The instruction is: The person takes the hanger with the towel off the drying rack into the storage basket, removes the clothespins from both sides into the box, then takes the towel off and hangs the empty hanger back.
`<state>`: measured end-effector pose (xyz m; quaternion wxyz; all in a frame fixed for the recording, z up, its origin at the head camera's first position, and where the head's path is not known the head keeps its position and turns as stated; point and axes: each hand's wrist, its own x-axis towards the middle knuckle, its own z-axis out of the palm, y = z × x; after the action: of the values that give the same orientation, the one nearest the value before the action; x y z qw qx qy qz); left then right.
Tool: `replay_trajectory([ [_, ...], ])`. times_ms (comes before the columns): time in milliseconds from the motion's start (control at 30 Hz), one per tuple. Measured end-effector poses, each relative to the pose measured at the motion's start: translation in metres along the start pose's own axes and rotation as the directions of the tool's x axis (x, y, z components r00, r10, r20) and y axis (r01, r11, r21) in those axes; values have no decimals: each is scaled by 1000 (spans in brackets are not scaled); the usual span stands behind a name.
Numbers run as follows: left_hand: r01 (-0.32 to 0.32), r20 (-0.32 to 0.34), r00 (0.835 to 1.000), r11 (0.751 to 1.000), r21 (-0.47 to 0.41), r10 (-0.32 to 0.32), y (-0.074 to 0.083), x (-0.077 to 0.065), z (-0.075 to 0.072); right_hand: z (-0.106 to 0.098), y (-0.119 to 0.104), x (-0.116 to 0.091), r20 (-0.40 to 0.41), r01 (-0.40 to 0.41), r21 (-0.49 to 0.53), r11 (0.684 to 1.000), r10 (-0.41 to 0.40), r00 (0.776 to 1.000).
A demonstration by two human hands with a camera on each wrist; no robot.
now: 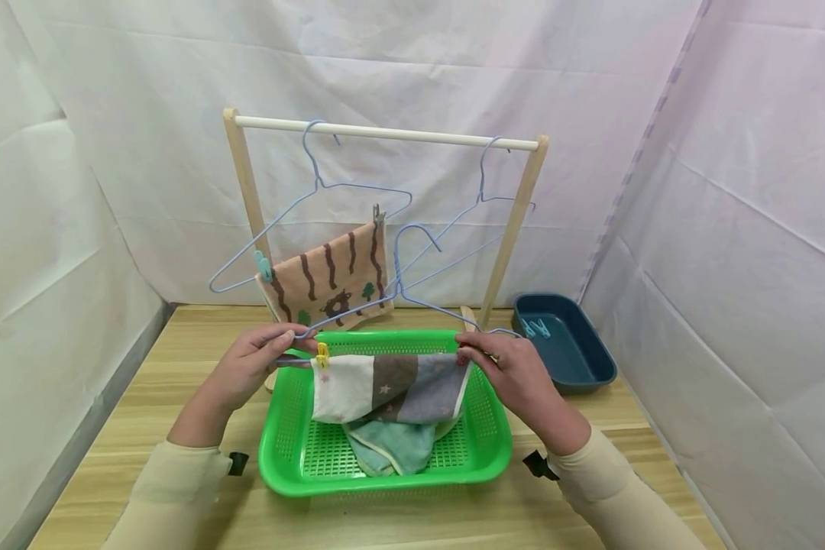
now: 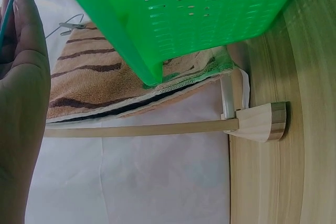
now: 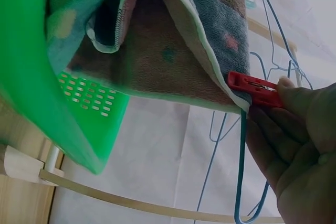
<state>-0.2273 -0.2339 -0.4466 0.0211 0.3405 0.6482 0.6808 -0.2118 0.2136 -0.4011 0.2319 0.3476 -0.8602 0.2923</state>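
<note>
One hanger [image 1: 398,269] is pinched by the left hand [image 1: 247,367], one red clip [image 3: 254,92], seemingly part-hidden, by the right hand [image 1: 516,373].

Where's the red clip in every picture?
Head: the red clip, just right of centre in the lower half, touching the right hand.
Left wrist: not in it.
Right wrist: right of centre, about mid-height, pinched by that hand.
Shared landmark: the green basket, in all three.

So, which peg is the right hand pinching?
The red peg; the yellow peg, blue pegs and grey peg all sit apart from the right hand.
</note>
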Motion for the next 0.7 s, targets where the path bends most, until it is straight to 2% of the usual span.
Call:
replay_trajectory([
  [267, 10, -8, 1000, 1000, 4, -10, 1, 0, 0, 3, 1, 1, -114, 62, 1, 998, -61, 992],
  [467, 10, -7, 1000, 1000, 6, -10, 1, 0, 0, 4, 2, 2, -186, 130, -5, 991, -129, 974],
  [700, 7, 2, 1000, 1000, 8, -7, 1, 0, 0, 4, 2, 4, -210, 148, -4, 989, -145, 967],
])
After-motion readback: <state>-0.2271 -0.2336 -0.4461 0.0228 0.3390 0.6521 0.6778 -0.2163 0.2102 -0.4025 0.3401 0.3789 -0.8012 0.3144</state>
